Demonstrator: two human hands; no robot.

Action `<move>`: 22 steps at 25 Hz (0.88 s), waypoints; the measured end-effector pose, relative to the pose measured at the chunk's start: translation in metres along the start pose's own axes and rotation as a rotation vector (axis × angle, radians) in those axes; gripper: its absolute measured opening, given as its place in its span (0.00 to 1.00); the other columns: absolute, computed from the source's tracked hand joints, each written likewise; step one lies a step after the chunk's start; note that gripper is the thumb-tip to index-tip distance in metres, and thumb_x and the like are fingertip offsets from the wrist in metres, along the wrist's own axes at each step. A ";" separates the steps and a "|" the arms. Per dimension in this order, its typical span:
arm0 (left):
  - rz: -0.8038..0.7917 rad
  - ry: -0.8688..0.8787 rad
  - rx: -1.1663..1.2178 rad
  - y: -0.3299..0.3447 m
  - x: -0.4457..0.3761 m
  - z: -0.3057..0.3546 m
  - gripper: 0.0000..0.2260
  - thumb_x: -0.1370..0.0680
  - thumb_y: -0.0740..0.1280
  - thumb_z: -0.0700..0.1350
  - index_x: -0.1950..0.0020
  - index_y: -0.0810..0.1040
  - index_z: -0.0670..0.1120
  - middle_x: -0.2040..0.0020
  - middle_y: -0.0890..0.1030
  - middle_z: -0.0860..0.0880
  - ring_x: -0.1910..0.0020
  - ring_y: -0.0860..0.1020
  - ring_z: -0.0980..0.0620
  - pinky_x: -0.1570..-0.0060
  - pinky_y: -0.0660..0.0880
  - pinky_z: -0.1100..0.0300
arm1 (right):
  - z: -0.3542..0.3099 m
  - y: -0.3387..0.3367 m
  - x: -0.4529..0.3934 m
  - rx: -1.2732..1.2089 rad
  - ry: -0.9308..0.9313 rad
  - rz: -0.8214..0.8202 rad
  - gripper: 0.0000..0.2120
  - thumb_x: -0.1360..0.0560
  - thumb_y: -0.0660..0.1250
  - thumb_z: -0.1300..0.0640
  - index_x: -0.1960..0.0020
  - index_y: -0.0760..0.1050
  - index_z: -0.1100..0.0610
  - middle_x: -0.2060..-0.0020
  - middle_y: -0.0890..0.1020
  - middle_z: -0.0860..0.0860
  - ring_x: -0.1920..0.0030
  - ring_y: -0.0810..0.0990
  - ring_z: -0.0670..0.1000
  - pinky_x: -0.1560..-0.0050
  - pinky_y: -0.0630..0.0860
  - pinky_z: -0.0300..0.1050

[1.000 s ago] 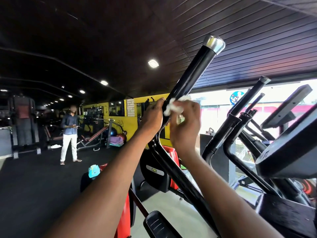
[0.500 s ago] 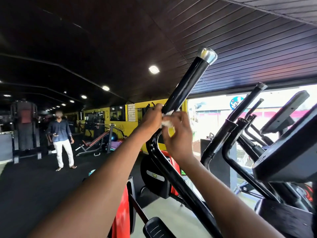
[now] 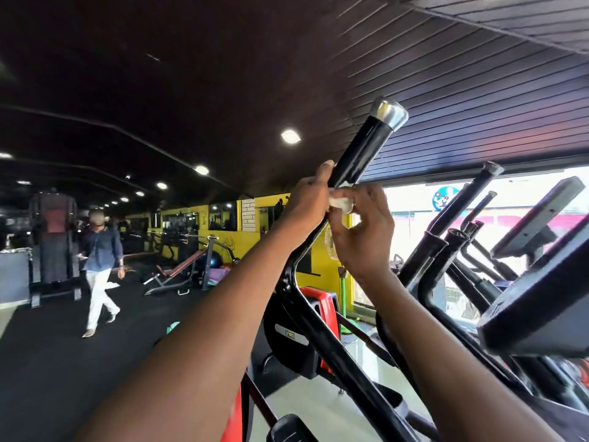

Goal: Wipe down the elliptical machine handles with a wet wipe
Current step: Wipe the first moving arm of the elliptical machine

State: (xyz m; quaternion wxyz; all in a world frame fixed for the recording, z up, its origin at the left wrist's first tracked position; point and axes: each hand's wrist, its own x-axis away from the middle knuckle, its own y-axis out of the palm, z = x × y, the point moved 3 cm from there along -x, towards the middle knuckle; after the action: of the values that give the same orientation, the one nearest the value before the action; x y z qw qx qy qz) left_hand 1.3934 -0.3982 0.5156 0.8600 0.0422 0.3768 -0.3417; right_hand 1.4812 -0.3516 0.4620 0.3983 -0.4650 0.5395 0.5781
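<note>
Fingers (image 3: 322, 173) of the left hand (image 3: 307, 202) curl tight around the slanted black elliptical handle bar (image 3: 360, 154) at centre frame, clamped just below its grip. Right beside it, touching, the crumpled white wet wipe (image 3: 341, 200) sits pressed to the bar, pinched by the right hand (image 3: 363, 231), whose fingers close together on it. Above, toward upper right, the bar's shiny silver end cap (image 3: 390, 114) catches the light. Far right, a dark angled console (image 3: 541, 301) fills the edge.

Dark slatted ceiling (image 3: 478, 74), recessed lights (image 3: 290, 136), yellow wall (image 3: 229, 215), black floor (image 3: 47, 362), bright window (image 3: 411, 215).
</note>
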 end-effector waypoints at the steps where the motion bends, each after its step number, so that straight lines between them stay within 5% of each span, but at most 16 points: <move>1: -0.019 -0.002 0.013 0.001 0.001 -0.001 0.24 0.18 0.54 0.59 0.63 0.79 0.47 0.73 0.80 0.50 0.72 0.79 0.53 0.64 0.74 0.60 | 0.004 -0.007 -0.020 -0.011 0.053 0.099 0.08 0.29 0.66 0.66 0.50 0.78 0.60 0.55 0.77 0.55 0.56 0.75 0.45 0.55 0.76 0.37; 4: -0.044 0.006 0.032 0.003 0.002 -0.001 0.25 0.18 0.53 0.60 0.61 0.79 0.44 0.71 0.78 0.45 0.73 0.76 0.49 0.66 0.72 0.59 | -0.001 -0.010 -0.048 -0.059 0.171 0.287 0.07 0.26 0.64 0.64 0.48 0.76 0.59 0.51 0.75 0.50 0.53 0.77 0.48 0.57 0.80 0.48; 7: 0.008 0.002 -0.018 0.001 0.003 0.001 0.26 0.18 0.54 0.60 0.61 0.80 0.43 0.66 0.80 0.46 0.66 0.78 0.50 0.59 0.73 0.55 | -0.004 0.007 0.008 -0.001 -0.012 -0.006 0.10 0.28 0.65 0.65 0.47 0.78 0.61 0.52 0.75 0.57 0.52 0.75 0.49 0.56 0.76 0.43; 9: -0.025 0.010 0.011 0.003 -0.001 -0.002 0.28 0.19 0.54 0.61 0.58 0.82 0.40 0.64 0.81 0.41 0.66 0.78 0.47 0.59 0.73 0.53 | 0.008 -0.004 0.004 -0.003 -0.049 -0.053 0.11 0.29 0.67 0.68 0.48 0.79 0.60 0.53 0.77 0.57 0.53 0.76 0.49 0.56 0.76 0.44; 13: -0.058 0.014 0.005 0.005 0.000 -0.005 0.27 0.19 0.51 0.61 0.60 0.78 0.43 0.69 0.78 0.41 0.73 0.75 0.46 0.64 0.71 0.56 | 0.021 -0.029 -0.072 -0.063 0.239 0.360 0.08 0.27 0.66 0.63 0.48 0.79 0.60 0.53 0.76 0.51 0.56 0.76 0.47 0.57 0.80 0.53; 18: 0.017 0.066 -0.023 0.010 -0.012 0.034 0.22 0.21 0.56 0.56 0.61 0.81 0.42 0.65 0.80 0.43 0.66 0.77 0.47 0.59 0.73 0.54 | -0.005 -0.007 -0.009 0.063 -0.072 0.052 0.11 0.26 0.64 0.62 0.46 0.81 0.61 0.53 0.78 0.57 0.53 0.76 0.51 0.53 0.73 0.37; 20: -0.031 0.067 0.095 0.017 -0.016 0.044 0.24 0.19 0.56 0.55 0.68 0.80 0.44 0.73 0.78 0.46 0.73 0.76 0.50 0.68 0.72 0.60 | 0.002 -0.019 -0.041 0.031 -0.049 0.105 0.12 0.26 0.64 0.64 0.45 0.80 0.61 0.54 0.78 0.56 0.56 0.75 0.47 0.58 0.74 0.33; 22: -0.097 0.053 0.180 0.024 -0.018 0.041 0.23 0.17 0.54 0.53 0.65 0.78 0.44 0.74 0.76 0.44 0.75 0.74 0.48 0.71 0.71 0.59 | 0.004 -0.032 -0.078 -0.033 0.041 0.251 0.09 0.27 0.64 0.66 0.48 0.79 0.61 0.54 0.77 0.55 0.58 0.75 0.45 0.62 0.77 0.40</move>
State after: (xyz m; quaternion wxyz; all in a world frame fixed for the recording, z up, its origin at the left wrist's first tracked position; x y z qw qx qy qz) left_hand 1.4245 -0.3838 0.5521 0.8249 0.1101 0.3685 -0.4143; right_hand 1.5313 -0.3409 0.5293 0.3038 -0.4121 0.5919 0.6225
